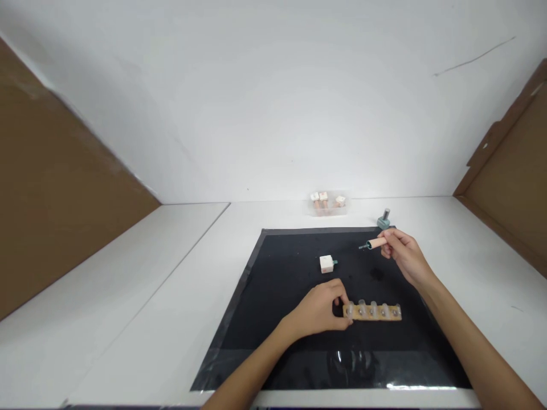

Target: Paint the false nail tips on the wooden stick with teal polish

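My left hand (319, 310) rests on the black mat (273, 330), its fingers closed on the left end of a tan strip (373, 312) that carries several clear nail tips in a row. My right hand (405, 253) hovers over the mat's far right part and pinches a nail polish brush with a peach handle (376, 243), its teal tip pointing left. The teal polish bottle (383, 220) stands open just beyond the mat's far right corner. A small white cube-shaped bottle (327, 263) lies on the mat between my hands and the far edge.
A clear tray (328, 205) with several small polish bottles sits by the white back wall. The mat lies on a white tabletop (128, 296). Brown boards stand at the left (55, 193) and right (513, 171) sides.
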### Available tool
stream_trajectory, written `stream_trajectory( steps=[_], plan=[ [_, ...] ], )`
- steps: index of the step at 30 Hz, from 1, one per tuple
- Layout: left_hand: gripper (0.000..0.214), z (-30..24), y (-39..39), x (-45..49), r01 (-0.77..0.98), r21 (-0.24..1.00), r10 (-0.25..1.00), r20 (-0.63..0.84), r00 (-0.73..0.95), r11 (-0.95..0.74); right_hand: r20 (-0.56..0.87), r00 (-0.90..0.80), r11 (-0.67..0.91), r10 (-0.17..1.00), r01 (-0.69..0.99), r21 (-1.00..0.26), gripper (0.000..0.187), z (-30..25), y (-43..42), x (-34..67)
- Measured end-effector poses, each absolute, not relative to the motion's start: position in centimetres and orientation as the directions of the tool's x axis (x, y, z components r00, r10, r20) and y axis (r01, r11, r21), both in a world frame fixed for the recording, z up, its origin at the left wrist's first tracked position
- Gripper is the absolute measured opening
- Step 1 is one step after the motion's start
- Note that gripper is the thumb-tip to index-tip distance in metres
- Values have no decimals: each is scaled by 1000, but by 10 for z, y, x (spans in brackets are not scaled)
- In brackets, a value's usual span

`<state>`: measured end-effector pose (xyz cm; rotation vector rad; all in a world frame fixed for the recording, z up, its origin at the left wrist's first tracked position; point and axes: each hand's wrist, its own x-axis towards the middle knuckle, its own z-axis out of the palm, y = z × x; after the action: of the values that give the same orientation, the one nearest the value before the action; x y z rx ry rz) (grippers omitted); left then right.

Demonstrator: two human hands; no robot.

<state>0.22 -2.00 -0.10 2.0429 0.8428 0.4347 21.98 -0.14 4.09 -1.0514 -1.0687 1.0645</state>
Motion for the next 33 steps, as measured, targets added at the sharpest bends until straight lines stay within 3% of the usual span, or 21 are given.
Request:
stream_trajectory(
  steps=[3, 5, 16, 26, 33],
  plan=[
    [21, -4, -21, 5, 215, 965, 730, -39, 682, -150, 144, 150, 167, 978, -154, -974, 30, 41, -2, 220],
    [24, -6, -22, 8, 122, 992, 743, -75, 665, -10, 140, 145, 164, 980, -167, -972, 29, 42, -3, 219],
    [48, -16, -19, 20, -96, 942, 809, -222, 544, 323, 126, 150, 156, 981, -209, -965, 26, 44, -4, 220],
    [45, -11, -21, 22, 1, 945, 682, -236, 692, 326, 88, 141, 124, 986, -277, -953, 28, 46, -5, 217],
    [43, -6, -21, 22, 34, 974, 759, -197, 620, 226, 49, 74, 70, 996, -320, -945, 28, 53, -10, 212]
  ],
)
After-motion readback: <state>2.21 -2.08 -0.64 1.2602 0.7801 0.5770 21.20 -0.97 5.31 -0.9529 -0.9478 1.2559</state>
